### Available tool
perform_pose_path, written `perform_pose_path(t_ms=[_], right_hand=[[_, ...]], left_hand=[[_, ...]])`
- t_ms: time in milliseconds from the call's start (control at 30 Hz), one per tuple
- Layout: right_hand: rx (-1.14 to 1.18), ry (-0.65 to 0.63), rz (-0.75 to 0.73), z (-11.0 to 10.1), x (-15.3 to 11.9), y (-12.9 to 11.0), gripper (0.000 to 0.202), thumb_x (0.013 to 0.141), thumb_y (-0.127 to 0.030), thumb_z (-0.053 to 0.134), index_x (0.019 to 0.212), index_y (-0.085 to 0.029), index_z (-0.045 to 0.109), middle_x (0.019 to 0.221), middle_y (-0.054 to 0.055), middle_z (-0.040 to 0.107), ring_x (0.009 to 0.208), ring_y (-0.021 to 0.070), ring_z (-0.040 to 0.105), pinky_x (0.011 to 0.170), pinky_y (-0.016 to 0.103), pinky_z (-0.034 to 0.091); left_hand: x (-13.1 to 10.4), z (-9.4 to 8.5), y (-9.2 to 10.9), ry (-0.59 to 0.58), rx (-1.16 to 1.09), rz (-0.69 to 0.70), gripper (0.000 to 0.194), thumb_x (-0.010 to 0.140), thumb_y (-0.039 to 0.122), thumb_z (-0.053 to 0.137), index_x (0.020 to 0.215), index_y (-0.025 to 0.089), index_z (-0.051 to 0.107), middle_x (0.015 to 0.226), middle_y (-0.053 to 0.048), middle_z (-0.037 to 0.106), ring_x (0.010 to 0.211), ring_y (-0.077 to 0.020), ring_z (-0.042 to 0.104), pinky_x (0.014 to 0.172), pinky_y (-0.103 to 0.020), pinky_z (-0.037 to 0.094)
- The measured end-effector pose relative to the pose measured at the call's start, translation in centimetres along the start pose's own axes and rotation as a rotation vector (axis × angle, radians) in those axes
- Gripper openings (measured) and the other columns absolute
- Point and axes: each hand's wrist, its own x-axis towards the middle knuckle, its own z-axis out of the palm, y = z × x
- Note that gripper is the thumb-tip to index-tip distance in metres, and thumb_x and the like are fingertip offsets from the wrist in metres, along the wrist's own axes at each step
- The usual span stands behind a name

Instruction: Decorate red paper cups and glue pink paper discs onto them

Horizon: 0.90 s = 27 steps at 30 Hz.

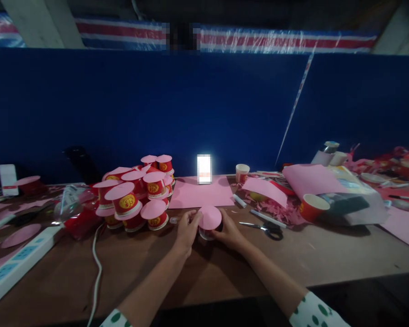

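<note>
A cup topped with a pink paper disc (210, 217) stands upside down between my two hands, near the middle of the table. My left hand (188, 229) is closed at its left side, with thumb and fingertips at the disc's edge. My right hand (229, 230) wraps round the right side of the same cup. Just to the left stand several red cups (126, 202) with gold print, upside down and stacked, with pink discs on top. Behind the hands lies a flat pink sheet (202, 193).
Black-handled scissors (274, 230) and a white marker (267, 218) lie to the right, beside pink scraps (289, 213) and an upright red cup (314, 208). A lit phone (204, 169) stands at the back. A white power strip (23, 261) and cable (97, 272) occupy the left.
</note>
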Motion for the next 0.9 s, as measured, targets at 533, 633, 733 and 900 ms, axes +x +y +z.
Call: perform_pose_path(t_ms=[533, 633, 733, 900], right_hand=[[0.122, -0.1, -0.11, 0.0, -0.1, 0.0, 0.063, 0.067, -0.016, 0.067, 0.125, -0.02, 0.044, 0.119, 0.007, 0.057, 0.106, 0.0222, 0.054, 0.091, 0.035, 0.042], [0.089, -0.08, -0.097, 0.3, -0.1, 0.3, 0.063, 0.066, -0.018, 0.069, 0.124, -0.019, 0.044, 0.118, 0.008, 0.057, 0.106, 0.0225, 0.053, 0.091, 0.035, 0.041], [0.036, -0.016, -0.048, 0.6, -0.2, 0.6, 0.062, 0.063, -0.02, 0.071, 0.12, -0.019, 0.046, 0.114, 0.008, 0.058, 0.102, 0.0234, 0.055, 0.088, 0.036, 0.043], [0.008, 0.039, -0.046, 1.0, -0.5, 0.7, 0.065, 0.064, -0.025, 0.072, 0.122, -0.019, 0.044, 0.118, 0.009, 0.056, 0.105, 0.0238, 0.053, 0.09, 0.037, 0.042]], left_hand=[[-0.2, -0.1, 0.8, 0.001, 0.007, 0.014, 0.041, 0.059, 0.043, 0.07, 0.086, 0.013, 0.061, 0.079, -0.003, 0.061, 0.076, -0.0158, 0.054, 0.07, -0.028, 0.043], [-0.3, -0.3, 0.6, 0.007, 0.002, 0.016, 0.042, 0.061, 0.046, 0.068, 0.087, 0.014, 0.06, 0.08, -0.003, 0.06, 0.078, -0.0167, 0.055, 0.072, -0.029, 0.043], [-0.8, -0.5, 0.2, 0.064, -0.004, 0.047, 0.041, 0.068, 0.048, 0.064, 0.093, 0.017, 0.059, 0.091, -0.005, 0.061, 0.088, -0.019, 0.056, 0.078, -0.031, 0.043], [-1.7, -0.3, 0.2, -0.006, -0.021, 0.091, 0.043, 0.069, 0.036, 0.067, 0.105, 0.018, 0.053, 0.109, -0.009, 0.059, 0.102, -0.0198, 0.054, 0.089, -0.031, 0.04]])
